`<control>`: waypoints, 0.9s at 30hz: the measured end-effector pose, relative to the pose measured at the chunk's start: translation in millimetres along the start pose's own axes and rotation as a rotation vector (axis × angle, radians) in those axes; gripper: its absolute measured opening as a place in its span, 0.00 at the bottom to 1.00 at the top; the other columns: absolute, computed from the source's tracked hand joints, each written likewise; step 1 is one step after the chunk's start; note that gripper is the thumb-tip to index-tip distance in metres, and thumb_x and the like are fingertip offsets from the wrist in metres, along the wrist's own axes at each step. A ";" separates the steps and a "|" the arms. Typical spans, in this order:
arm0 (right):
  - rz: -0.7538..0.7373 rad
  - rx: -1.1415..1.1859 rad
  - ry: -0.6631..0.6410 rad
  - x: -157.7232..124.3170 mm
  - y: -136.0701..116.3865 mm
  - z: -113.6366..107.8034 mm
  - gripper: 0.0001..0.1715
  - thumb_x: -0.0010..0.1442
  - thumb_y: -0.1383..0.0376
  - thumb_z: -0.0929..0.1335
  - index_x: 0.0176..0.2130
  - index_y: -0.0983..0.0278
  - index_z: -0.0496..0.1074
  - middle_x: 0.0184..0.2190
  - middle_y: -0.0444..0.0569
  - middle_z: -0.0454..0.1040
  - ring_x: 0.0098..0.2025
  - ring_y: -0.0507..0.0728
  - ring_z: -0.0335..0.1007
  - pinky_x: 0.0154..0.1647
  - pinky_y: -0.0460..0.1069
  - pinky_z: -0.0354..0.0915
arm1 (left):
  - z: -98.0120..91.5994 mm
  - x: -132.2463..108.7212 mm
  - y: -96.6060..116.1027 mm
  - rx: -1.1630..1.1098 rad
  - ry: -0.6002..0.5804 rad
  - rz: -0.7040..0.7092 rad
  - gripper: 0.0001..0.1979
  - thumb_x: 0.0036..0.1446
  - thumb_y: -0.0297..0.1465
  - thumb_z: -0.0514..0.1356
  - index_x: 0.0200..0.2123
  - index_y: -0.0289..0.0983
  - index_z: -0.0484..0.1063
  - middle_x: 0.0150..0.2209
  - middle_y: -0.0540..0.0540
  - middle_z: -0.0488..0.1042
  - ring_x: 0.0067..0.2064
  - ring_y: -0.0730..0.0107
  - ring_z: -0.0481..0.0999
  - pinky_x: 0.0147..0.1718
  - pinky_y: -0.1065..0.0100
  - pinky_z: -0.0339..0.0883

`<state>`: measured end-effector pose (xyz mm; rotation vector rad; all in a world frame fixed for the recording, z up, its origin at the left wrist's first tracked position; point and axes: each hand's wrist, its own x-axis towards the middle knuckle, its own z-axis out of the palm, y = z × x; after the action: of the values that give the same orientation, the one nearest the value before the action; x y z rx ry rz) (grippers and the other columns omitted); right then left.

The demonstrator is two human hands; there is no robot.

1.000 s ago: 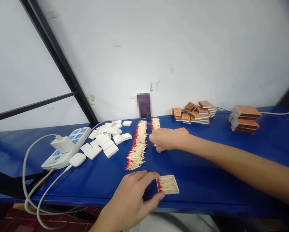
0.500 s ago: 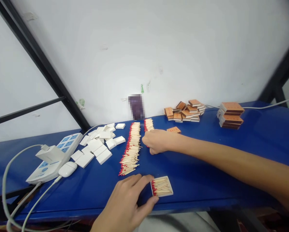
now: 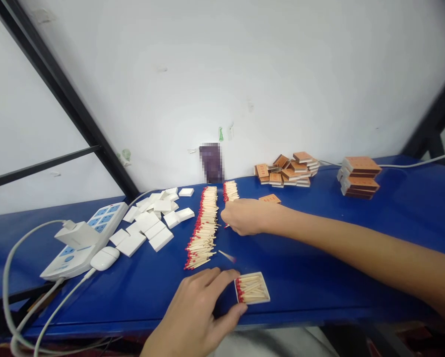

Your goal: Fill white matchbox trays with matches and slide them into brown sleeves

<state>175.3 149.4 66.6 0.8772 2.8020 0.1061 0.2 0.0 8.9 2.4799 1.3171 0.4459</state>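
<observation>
My left hand (image 3: 203, 310) grips a small white matchbox tray (image 3: 269, 296) between thumb and forefinger at its left side. Red-headed matches (image 3: 252, 289) fill the tray, heads toward the left. Farther off, my right hand (image 3: 244, 216) is closed over the near end of a short row of matches (image 3: 231, 190). Its fingertips are mostly hidden, and a red match head shows just below them. Left of that hand runs a longer row of matches (image 3: 204, 225). One blurred loose match (image 3: 226, 256) is between the long row and the tray.
White empty-looking tray pieces (image 3: 148, 223) lie piled on the blue table (image 3: 300, 267). A power strip (image 3: 108, 218) with a charger (image 3: 79, 234) and white earbud case (image 3: 105, 259) stands left. Orange matchboxes (image 3: 289, 171) are heaped at the back; others form a stack (image 3: 359, 176) at right.
A loose match now shows, blurred, between the long row and the tray. Both hands keep nearly the same places; the view has shifted slightly.
</observation>
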 end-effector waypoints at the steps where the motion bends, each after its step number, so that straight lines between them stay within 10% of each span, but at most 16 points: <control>1: -0.001 -0.005 -0.004 -0.6 -1.1 -0.3 0.12 0.58 0.73 0.67 0.42 0.73 0.77 0.34 0.61 0.78 0.36 0.60 0.77 0.34 0.49 0.66 | 0.5 -0.2 -0.4 0.001 0.000 0.001 0.17 0.66 0.38 0.59 0.57 0.45 0.67 0.44 0.46 0.75 0.43 0.57 0.76 0.42 0.59 0.69; 27: 0.080 0.039 -0.060 3.9 3.2 -1.1 0.19 0.54 0.66 0.72 0.44 0.75 0.78 0.36 0.62 0.79 0.35 0.61 0.77 0.33 0.50 0.65 | 1.0 0.0 -1.5 0.013 0.024 0.027 0.17 0.65 0.35 0.61 0.56 0.44 0.66 0.44 0.47 0.75 0.42 0.59 0.76 0.42 0.60 0.69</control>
<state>173.8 154.3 67.4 0.9855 2.7223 0.0369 -0.5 0.6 7.4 2.5133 1.3015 0.4762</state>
